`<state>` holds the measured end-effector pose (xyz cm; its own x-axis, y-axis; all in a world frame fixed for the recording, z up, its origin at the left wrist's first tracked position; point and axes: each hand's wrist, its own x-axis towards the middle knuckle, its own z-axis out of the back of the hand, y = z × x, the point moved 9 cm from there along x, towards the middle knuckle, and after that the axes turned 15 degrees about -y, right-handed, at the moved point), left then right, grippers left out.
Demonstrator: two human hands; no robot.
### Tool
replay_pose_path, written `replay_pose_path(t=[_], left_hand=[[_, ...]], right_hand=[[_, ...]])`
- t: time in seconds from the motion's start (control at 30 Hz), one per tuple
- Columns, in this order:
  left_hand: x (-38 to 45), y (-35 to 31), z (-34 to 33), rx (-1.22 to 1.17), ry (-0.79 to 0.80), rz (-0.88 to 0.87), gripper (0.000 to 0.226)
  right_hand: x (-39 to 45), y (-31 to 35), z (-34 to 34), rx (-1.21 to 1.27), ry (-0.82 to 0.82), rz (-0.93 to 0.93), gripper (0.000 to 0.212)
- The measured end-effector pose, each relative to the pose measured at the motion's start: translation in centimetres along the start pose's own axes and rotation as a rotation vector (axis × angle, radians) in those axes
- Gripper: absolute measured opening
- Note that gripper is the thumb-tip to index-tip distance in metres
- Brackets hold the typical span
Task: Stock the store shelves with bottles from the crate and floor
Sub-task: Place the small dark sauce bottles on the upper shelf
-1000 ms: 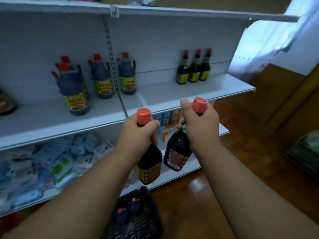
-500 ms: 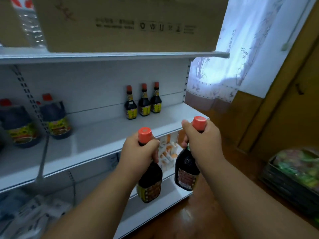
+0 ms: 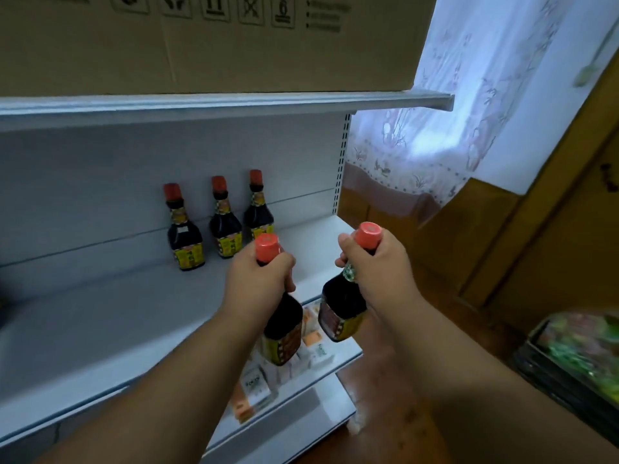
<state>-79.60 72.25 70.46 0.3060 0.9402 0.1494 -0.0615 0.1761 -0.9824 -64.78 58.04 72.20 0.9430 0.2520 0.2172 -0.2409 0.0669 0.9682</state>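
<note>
Gripping one bottle each, left hand and right hand; three bottles shelved

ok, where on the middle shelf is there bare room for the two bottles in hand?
Middle shelf: bare in front of and left of the three standing bottles, out to the front edge. Also a narrow strip between the rightmost one and the right upright. The lower shelf is crowded with small boxes.

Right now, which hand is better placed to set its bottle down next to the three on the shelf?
Probably the left hand: its bottle is just in front of the three shelved bottles. The right hand holds its bottle off the shelf's right end.
</note>
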Motion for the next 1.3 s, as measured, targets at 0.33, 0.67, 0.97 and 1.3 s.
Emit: replay_pose_path(t=[0.33,0.67,0.97,1.3], left_hand=[[9.0,3.7,-12.4,0.084,-0.154,0.096,0.01],[15.1,5.1,-17.5,0.23,-0.362,0.07,0.017],[19.4,6.3,-18.5,0.261,-0.307,-0.003,0.021],[13.0,15.3,-16.5,0.331,-0.398,0.234,0.047]], right_hand=[[16.4,-6.9,-3.7,-0.031,0.086,-0.048,0.013],[24.8,-10.7,-11.8,-0.089,0.378,-0.064,0.025],[26.3,-10.1,-14.7,-0.057,0.494,0.013,0.019],[24.7,-16.7,-14.0,-0.371,0.415,0.256,0.064]])
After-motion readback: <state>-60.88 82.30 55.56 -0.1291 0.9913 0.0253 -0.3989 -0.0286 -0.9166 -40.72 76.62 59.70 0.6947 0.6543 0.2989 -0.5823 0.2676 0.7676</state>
